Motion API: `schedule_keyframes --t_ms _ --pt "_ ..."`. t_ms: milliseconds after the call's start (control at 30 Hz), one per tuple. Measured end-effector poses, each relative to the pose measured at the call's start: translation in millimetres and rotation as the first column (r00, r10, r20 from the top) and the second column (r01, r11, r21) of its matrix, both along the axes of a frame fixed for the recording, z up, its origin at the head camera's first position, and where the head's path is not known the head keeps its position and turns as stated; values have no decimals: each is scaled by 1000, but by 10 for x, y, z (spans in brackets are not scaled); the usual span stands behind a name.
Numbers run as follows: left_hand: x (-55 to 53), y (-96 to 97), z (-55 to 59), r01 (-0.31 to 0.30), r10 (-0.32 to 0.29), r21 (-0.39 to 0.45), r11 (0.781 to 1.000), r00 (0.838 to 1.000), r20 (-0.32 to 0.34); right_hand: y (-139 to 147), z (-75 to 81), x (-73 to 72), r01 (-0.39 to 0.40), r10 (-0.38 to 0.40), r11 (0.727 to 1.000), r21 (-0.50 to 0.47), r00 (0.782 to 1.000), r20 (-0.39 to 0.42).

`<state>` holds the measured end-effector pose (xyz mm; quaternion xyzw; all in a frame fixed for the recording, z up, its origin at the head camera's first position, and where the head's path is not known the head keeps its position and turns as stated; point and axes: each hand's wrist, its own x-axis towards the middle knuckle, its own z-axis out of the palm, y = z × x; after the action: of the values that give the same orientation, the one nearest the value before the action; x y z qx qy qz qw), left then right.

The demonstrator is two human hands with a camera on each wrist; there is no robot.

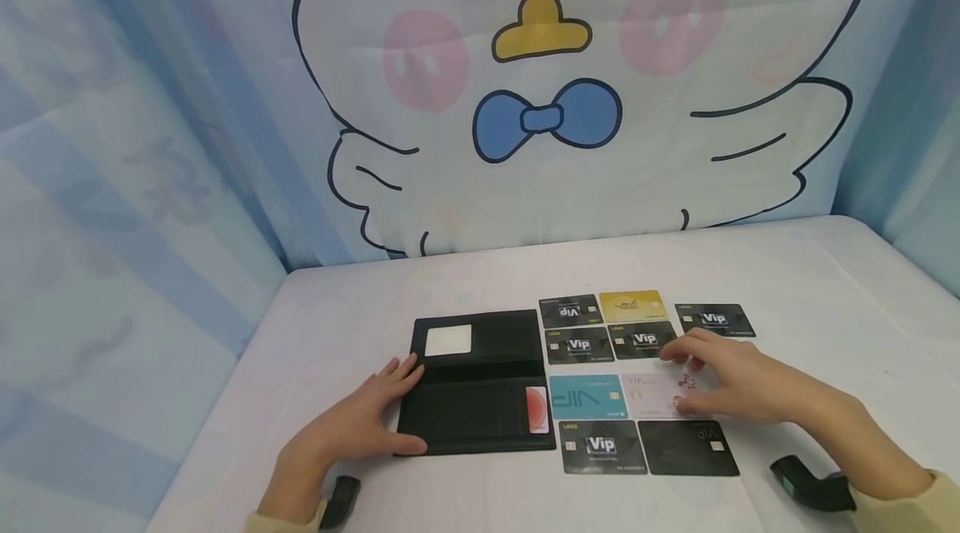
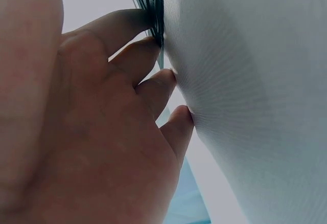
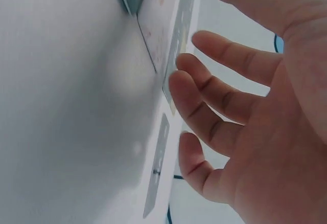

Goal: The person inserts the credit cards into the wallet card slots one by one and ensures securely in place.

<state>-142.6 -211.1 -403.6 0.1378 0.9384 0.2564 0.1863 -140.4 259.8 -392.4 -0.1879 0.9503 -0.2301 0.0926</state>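
Observation:
A black wallet (image 1: pixel 472 400) lies unfolded on the table, with a red-and-white card (image 1: pixel 537 410) showing at its lower right and a white patch (image 1: pixel 448 341) in its upper half. My left hand (image 1: pixel 358 416) rests against the wallet's left edge, thumb by the lower corner and fingers spread. In the left wrist view, fingertips (image 2: pixel 153 45) meet the wallet's edge and the table. My right hand (image 1: pixel 742 379) hovers over a pink VIP card (image 1: pixel 652 396), its fingers (image 3: pixel 225 96) loosely bent and holding nothing.
Several cards lie right of the wallet: a teal card (image 1: pixel 587 397), a gold card (image 1: pixel 633 306), a plain black card (image 1: pixel 687 447) and black Vip cards, one of them (image 1: pixel 715 319) apart at the right. A patterned curtain (image 1: pixel 540 183) stands behind the white table (image 1: pixel 345 308).

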Motion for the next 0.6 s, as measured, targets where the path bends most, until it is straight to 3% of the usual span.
schedule_keyframes --t_ms 600 --pt "5 -3 8 11 -11 13 1000 1000 -2 126 -16 -42 1 -5 999 55 998 69"
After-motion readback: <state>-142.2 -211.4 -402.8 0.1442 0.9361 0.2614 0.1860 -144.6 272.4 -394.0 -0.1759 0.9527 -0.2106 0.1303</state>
